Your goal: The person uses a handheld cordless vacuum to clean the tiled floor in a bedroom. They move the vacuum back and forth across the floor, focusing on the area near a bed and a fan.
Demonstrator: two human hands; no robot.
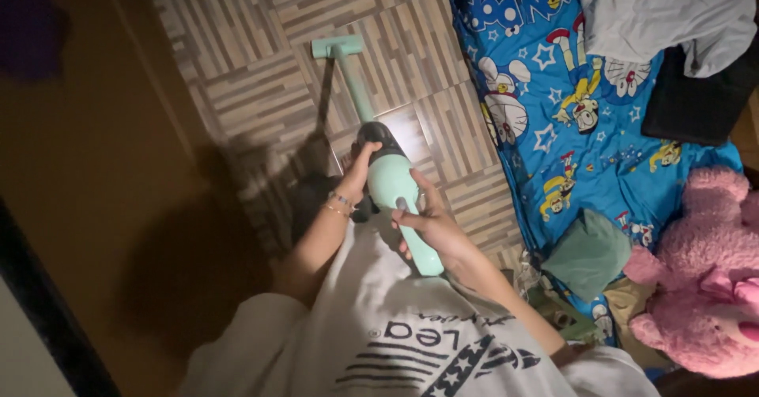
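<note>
The right hand (427, 227) is gripping the handle of a mint-green handheld stick vacuum (391, 179), while the left hand (357, 168) is closing on its dark front section. Its nozzle is resting on the striped parquet floor (261, 88), beside a blue cartoon-print bedsheet (553, 112) and a pink plush toy (704, 278).

Patterned tile floor (261, 88) in grey and beige stripes ahead of the hands, lit by one bright patch just beyond them. Brown wall (71, 175) in shadow to the left. Blue cartoon-print mattress (553, 120) on the right, pink plush toy (704, 278) at its near end.
</note>
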